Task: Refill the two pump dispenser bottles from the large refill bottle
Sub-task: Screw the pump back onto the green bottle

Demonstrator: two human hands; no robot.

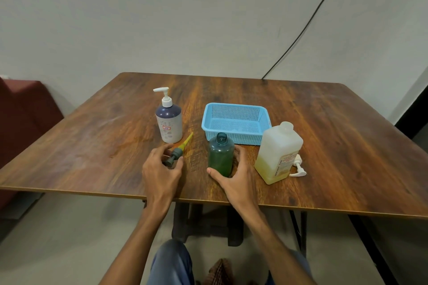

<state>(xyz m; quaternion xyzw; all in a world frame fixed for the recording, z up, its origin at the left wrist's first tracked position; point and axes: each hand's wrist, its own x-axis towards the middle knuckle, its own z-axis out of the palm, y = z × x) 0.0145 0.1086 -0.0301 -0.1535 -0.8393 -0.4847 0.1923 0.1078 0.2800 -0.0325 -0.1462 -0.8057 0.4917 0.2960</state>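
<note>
Our right hand [234, 176] wraps around the open green bottle [221, 155], which stands up near the front of the tabletop [92, 146]. Our left hand [159, 169] curls around the grey pump [174, 156], which lies flat. The big refill bottle [278, 152] stands just right of our right hand, so that hand is closer.

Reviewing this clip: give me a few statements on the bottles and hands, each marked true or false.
1. The green bottle has its pump fitted. False: its neck is open, and the grey pump lies on the table under the left hand.
2. The right hand curls round the green bottle. True.
3. The large refill bottle lies on its side. False: it stands upright.
4. The blue basket stands behind the green bottle. True.
</note>
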